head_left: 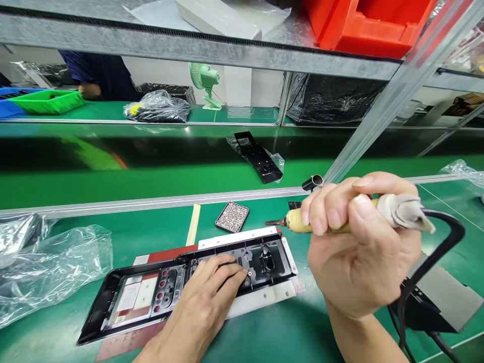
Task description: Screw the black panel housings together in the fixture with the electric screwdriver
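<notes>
My right hand (363, 242) is wrapped round a soldering iron (298, 222) with a yellow handle, cloth at its rear end and a thick black cable (434, 252). Its tip points left, raised over the right end of a long black plastic housing (176, 287). On that housing lies my left hand (207, 292), fingers extended and resting on the inner face, with a small metal insert (249, 274) just by the fingertips. Under the housing are white fixture blocks (260, 297) and a reddish board (128, 343). Beyond it sits a small black tray (232, 217) full of tiny metal pieces.
A black panel (259, 159) on plastic lies farther back. Clear plastic bags (68, 267) are at left, a grey-topped black box (434, 292) at right. A metal shelf (189, 48) with a red bin (370, 30) crosses above. Behind it are a green fan (204, 83) and a person (102, 75).
</notes>
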A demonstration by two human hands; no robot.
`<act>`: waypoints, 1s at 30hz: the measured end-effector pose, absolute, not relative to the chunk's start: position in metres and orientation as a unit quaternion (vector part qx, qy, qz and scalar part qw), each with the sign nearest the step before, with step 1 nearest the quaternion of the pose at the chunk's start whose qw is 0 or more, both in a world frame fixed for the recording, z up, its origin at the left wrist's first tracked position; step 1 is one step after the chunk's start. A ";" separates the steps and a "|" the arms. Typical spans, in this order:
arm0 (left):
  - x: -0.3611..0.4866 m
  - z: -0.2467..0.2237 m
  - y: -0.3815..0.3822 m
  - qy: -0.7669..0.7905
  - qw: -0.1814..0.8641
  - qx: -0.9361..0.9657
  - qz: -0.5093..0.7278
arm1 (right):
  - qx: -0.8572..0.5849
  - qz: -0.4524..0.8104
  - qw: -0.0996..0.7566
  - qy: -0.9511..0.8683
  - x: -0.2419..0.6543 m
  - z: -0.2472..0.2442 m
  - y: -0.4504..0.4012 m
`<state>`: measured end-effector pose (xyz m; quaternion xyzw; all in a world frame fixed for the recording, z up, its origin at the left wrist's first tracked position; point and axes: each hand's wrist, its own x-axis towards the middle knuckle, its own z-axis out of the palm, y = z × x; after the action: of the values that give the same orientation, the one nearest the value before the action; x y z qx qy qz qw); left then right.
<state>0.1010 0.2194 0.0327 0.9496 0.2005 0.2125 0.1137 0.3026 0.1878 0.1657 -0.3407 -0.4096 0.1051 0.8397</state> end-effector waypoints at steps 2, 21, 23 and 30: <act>0.101 0.033 0.218 0.210 0.123 0.945 0.221 | -0.335 0.138 0.838 -0.409 0.302 0.165 0.186; 0.083 0.026 0.228 0.284 0.016 0.898 0.335 | -0.364 0.424 0.707 -0.432 0.270 0.119 0.190; 0.081 0.026 0.229 0.286 0.016 0.896 0.338 | -0.369 0.424 0.704 -0.434 0.269 0.118 0.190; 0.083 0.026 0.230 0.294 0.020 0.891 0.345 | -0.380 0.419 0.697 -0.440 0.269 0.115 0.190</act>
<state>0.0827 0.2300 0.0257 0.8913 0.2935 0.3449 0.0196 0.2688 0.1902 0.1153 -0.3796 -0.4401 0.4195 0.6973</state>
